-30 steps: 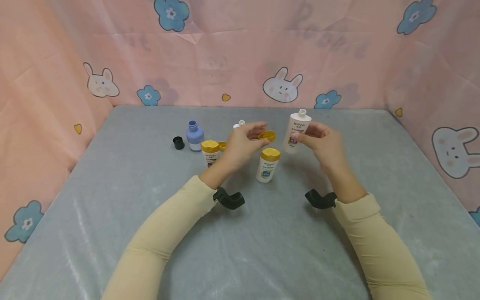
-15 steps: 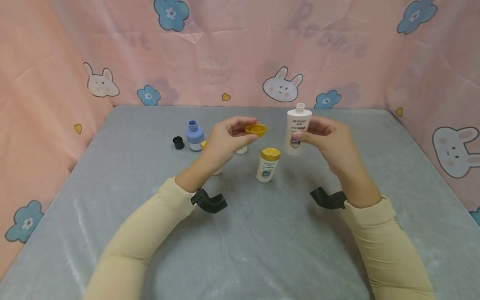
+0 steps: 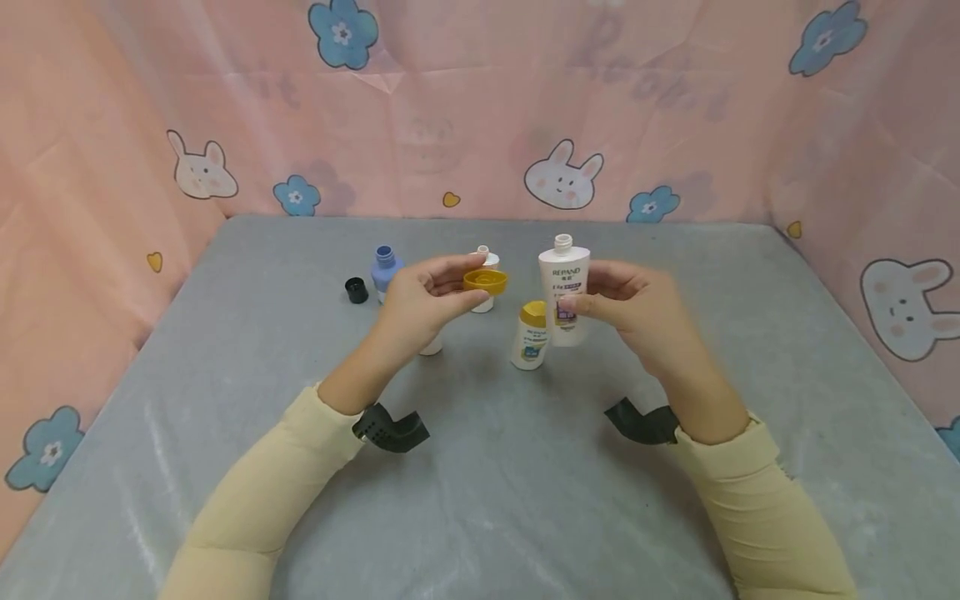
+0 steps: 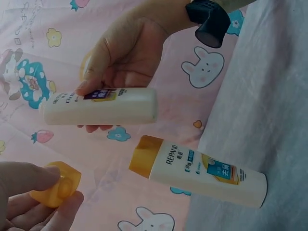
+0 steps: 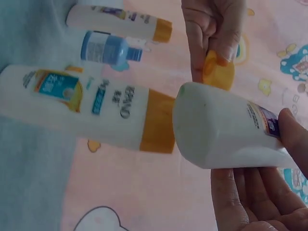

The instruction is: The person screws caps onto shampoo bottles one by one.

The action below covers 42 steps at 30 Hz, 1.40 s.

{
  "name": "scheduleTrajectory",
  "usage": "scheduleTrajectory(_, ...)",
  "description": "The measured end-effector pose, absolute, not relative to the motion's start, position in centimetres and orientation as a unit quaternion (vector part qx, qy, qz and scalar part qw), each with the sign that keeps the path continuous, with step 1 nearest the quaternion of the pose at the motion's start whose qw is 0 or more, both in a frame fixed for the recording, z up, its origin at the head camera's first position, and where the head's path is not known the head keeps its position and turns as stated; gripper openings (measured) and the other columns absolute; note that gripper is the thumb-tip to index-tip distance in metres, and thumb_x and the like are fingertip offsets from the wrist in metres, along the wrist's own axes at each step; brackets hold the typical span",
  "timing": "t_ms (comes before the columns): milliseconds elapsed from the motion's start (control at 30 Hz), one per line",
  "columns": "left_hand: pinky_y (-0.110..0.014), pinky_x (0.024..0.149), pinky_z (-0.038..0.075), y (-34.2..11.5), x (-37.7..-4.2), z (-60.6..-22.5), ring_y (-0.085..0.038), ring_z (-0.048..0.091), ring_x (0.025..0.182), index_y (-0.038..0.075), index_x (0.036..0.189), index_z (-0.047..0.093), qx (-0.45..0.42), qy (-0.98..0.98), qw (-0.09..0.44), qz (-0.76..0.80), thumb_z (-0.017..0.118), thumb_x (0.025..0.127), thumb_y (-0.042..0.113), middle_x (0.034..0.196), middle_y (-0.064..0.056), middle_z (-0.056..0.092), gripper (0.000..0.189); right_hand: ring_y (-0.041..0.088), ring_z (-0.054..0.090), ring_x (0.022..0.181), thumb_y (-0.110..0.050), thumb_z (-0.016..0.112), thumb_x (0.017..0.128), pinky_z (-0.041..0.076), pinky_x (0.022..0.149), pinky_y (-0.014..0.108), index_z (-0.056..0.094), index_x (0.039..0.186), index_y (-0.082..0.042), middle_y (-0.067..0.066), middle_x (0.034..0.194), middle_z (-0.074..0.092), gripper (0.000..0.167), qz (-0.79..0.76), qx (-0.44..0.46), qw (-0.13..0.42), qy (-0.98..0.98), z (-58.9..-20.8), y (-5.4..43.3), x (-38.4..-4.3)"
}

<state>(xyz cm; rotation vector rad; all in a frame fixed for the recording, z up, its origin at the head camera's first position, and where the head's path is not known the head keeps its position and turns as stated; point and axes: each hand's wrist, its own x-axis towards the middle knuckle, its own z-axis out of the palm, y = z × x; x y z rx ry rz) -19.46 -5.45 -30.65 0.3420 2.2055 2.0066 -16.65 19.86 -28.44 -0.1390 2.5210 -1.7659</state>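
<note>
- Pinched between thumb and fingertips of the left hand (image 3: pixel 420 304), the gold cap (image 3: pixel 485 282) is held above the grey cloth (image 3: pixel 480 500).
- White bottle (image 3: pixel 564 292) is gripped round its body by the right hand (image 3: pixel 637 321), the thumb laid across the label.
- The bottle's long axis is kept nearly upright, its bare neck turned up; the gold cap is held to the left of that neck, apart from it and nearer the left hand.
- Smooth, glossy plastic is suggested by both; the body is flattened, the neck narrow, the cap rounded.
- Just beside, the capped bottle (image 3: pixel 529 342) is partly overlapped by the white bottle.
- Farther off, an open bottle (image 3: pixel 491 262), a blue bottle (image 3: pixel 384 271) and a black cap (image 3: pixel 356 290) are seen, backed by a creased pink curtain (image 3: pixel 420 108).
</note>
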Motion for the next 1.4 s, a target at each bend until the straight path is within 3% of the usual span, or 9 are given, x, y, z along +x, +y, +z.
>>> scheduleTrajectory(333,-0.025,0.094,0.057,-6.7,-18.9,-30.6,-0.020,0.067,0.113,0.005,0.129,0.064,0.123,0.742,0.070,0.655,0.074,0.089,0.008,0.127,-0.009,0.069,0.041,0.017,0.067,0.109,-0.028,0.080,0.085,0.050,0.099,0.042,0.067,0.127,-0.011,0.009,0.125,0.069,0.048,-0.529,-0.058,0.083,0.842,-28.9,18.7,-15.9)
scheduleTrajectory(533,-0.026,0.095,0.056,-7.1,-18.8,-30.4,-0.020,0.065,0.119,0.006,0.135,0.061,0.150,0.737,0.076,0.655,0.071,0.092,0.007,0.133,-0.009,0.065,0.045,0.022,0.069,0.106,-0.026,0.081,0.084,0.055,0.092,0.039,0.069,0.126,-0.012,0.009,0.123,0.070,0.046,-0.519,-0.082,0.090,0.846,-29.3,18.2,-15.8)
scheduleTrajectory(700,-0.024,0.095,0.055,-7.4,-18.7,-30.2,-0.021,0.063,0.119,0.007,0.140,0.057,0.179,0.729,0.083,0.655,0.067,0.094,0.004,0.136,-0.011,0.061,0.047,0.026,0.069,0.108,-0.025,0.078,0.087,0.057,0.092,0.045,0.067,0.128,-0.011,0.010,0.125,0.070,0.045,-0.508,-0.090,0.097,0.851,-29.5,18.1,-15.6)
scheduleTrajectory(967,-0.026,0.092,0.057,-7.5,-18.6,-30.1,-0.021,0.066,0.112,0.000,0.125,0.058,0.194,0.715,0.092,0.666,0.066,0.092,-0.002,0.129,-0.016,0.065,0.035,0.028,0.066,0.111,-0.025,0.076,0.089,0.058,0.090,0.047,0.067,0.128,-0.011,0.010,0.126,0.069,0.042,-0.485,-0.107,0.102,0.862,-29.6,18.1,-15.3)
scheduleTrajectory(1267,-0.032,0.097,0.056,-7.9,-18.4,-29.7,-0.021,0.066,0.111,0.005,0.133,0.060,0.206,0.733,0.111,0.639,0.065,0.095,0.007,0.129,-0.011,0.064,0.038,0.029,0.068,0.106,-0.020,0.075,0.090,0.059,0.087,0.046,0.066,0.129,-0.009,0.013,0.124,0.068,0.041,-0.479,-0.139,0.111,0.860,-29.7,17.9,-15.0)
scheduleTrajectory(1400,-0.030,0.095,0.057,-8.1,-18.2,-29.5,-0.020,0.066,0.110,0.002,0.132,0.058,0.213,0.732,0.115,0.637,0.064,0.095,0.006,0.126,-0.014,0.064,0.038,0.028,0.067,0.105,-0.018,0.075,0.090,0.060,0.084,0.043,0.067,0.128,-0.008,0.013,0.123,0.068,0.040,-0.472,-0.156,0.112,0.860,-29.6,17.8,-14.9)
